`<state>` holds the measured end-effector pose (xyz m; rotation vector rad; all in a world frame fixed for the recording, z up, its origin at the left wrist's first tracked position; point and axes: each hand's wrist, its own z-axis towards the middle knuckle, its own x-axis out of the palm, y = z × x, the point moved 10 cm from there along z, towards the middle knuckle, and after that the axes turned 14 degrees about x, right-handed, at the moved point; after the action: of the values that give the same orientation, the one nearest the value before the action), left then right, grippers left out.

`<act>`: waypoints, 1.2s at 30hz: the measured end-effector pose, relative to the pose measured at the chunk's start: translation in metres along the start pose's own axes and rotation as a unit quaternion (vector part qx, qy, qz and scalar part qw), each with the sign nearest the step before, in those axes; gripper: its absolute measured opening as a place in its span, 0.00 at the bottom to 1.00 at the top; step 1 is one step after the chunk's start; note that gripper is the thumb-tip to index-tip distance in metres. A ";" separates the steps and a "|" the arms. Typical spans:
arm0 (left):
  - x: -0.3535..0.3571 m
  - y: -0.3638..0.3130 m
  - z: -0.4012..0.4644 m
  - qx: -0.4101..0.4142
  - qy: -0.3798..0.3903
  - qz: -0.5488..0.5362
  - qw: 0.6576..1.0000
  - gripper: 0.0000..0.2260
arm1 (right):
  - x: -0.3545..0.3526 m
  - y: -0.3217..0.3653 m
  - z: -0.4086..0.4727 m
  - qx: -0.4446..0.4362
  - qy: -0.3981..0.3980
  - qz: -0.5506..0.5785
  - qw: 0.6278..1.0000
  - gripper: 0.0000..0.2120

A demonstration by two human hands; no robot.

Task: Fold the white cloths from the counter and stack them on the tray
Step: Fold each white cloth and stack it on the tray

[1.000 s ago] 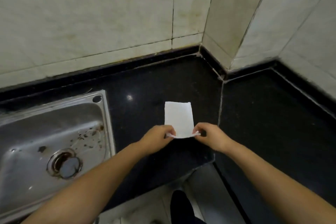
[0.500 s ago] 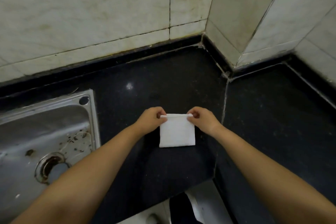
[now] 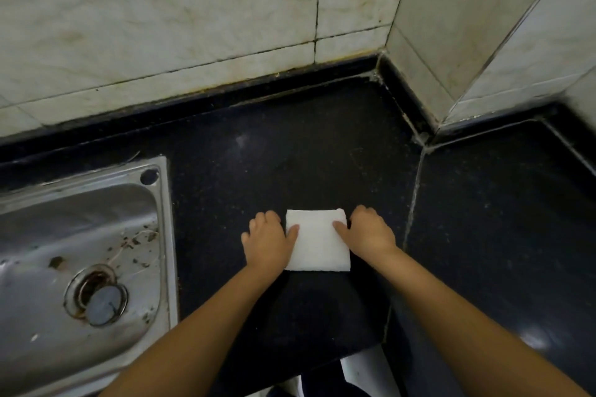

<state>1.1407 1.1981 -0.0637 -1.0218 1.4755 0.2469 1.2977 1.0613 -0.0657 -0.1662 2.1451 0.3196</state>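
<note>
One white cloth [image 3: 317,240] lies folded into a small square on the black counter [image 3: 290,164], near its front edge. My left hand [image 3: 269,240] rests on the counter at the cloth's left side, its thumb pressing on the left edge. At the right side, my right hand [image 3: 369,234] lies the same way, with its thumb on the right edge. Neither hand grips the cloth. No tray and no other cloths are in view.
A steel sink [image 3: 80,255] with a drain and dirt specks is set into the counter on the left. Tiled walls [image 3: 193,26] close the back and form a corner at the right. The counter continues to the right past a seam [image 3: 414,193].
Both hands pinched the cloth's near edge, carried it over to the far edge and folded the cloth in half. They have since let go and now press on its sides.
</note>
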 end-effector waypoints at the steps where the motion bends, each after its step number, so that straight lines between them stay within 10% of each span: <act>1: 0.003 -0.003 -0.002 0.003 0.011 0.030 0.999 0.19 | 0.002 0.003 -0.005 -0.001 -0.011 -0.044 0.999 0.24; 6: 0.002 -0.022 -0.005 0.021 0.008 0.012 1.000 0.12 | 0.007 0.013 -0.021 -0.004 -0.043 -0.042 0.998 0.17; 9: -0.005 -0.024 -0.012 0.018 -0.010 -0.229 0.973 0.04 | -0.001 -0.002 -0.031 0.024 0.009 0.153 0.988 0.14; 17: -0.015 -0.061 -0.061 0.028 0.101 -0.569 0.816 0.21 | 0.004 -0.071 -0.123 0.122 0.204 0.651 0.720 0.03; 36: 0.156 -0.289 -0.541 0.213 0.561 -0.367 0.711 0.02 | 0.137 -0.487 -0.562 0.243 -0.176 0.837 0.457 0.10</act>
<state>0.9916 0.5904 0.0330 -1.3304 1.8378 -1.4881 0.8911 0.4324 0.0408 2.2494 1.0917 0.6682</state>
